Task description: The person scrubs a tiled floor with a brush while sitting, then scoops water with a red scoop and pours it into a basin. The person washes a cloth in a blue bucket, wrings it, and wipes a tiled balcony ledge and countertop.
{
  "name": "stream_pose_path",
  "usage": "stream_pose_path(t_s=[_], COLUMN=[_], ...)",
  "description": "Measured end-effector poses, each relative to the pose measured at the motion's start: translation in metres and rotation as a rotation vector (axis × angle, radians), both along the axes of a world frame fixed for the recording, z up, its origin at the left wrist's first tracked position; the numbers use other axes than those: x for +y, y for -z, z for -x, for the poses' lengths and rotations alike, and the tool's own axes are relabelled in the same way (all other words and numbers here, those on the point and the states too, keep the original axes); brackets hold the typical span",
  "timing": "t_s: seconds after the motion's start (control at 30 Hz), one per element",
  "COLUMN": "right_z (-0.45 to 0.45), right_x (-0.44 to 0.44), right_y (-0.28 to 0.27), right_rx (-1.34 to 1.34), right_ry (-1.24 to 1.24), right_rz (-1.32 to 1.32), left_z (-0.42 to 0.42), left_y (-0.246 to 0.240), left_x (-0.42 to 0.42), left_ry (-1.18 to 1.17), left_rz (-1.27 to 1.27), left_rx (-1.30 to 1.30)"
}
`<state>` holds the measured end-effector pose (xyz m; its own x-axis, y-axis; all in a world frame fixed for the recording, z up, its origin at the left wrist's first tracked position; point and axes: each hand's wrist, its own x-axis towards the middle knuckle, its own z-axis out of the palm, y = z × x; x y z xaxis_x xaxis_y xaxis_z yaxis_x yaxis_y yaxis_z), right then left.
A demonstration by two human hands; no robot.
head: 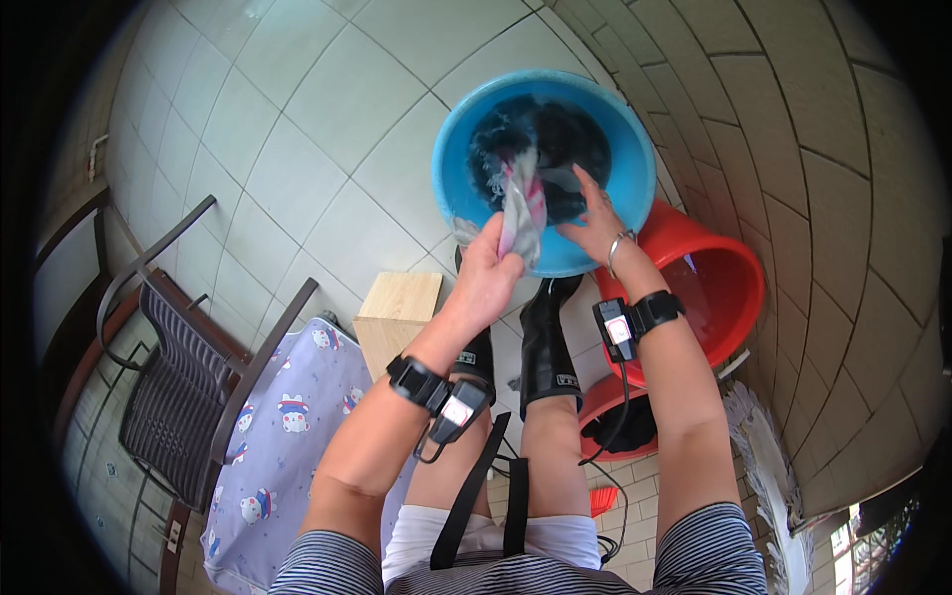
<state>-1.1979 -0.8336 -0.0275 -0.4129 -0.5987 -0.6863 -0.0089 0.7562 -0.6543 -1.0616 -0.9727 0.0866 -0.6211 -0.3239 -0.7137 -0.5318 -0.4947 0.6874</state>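
Observation:
A wide blue plastic basin (450, 152) stands on the floor before my feet. Dark fabric (573, 134) lies in the water inside it. My left hand (487, 264) grips a wet grey-white cloth with pink patches (526, 208) at the basin's near rim, and the cloth's far end hangs down into the basin. Over the near right side of the basin is my right hand (595, 223), its fingers apart and nothing seen in them. A silver bangle (617, 249) circles that wrist. Whether its fingertips touch the dark fabric is hard to tell.
A red bucket (751, 297) leans beside the basin, by the tiled wall (788, 186). Behind it sits a red tub (595, 424) with dark cloth. Left are a wooden stool (401, 297), a patterned cover (297, 446) and a dark chair (171, 416). Cables (621, 491) dangle near my legs.

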Motion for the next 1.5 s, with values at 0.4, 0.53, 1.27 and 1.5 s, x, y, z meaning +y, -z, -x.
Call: stream_pose_path(t_s=[0.4, 0.53, 1.27, 1.5], right_z=[0.004, 0.001, 0.025, -0.011], right_x=[-0.01, 0.011, 0.049, 0.013], right_y=[0.06, 0.07, -0.204, -0.087], right_rx=[0.305, 0.307, -0.242, -0.822], right_ry=[-0.078, 0.046, 0.732, 1.147], right_rz=[0.144, -0.18, 0.359, 0.437], left_z=[0.0, 0.01, 0.017, 0.022], left_y=[-0.036, 0.055, 0.025, -0.063], left_x=[-0.049, -0.065, 0.008, 0.016], left_ry=[0.079, 0.526, -0.573, -0.596], left_rz=[-0.076, 0.408, -0.867, -0.961], left_rx=[0.144, -0.151, -0.105, 0.146])
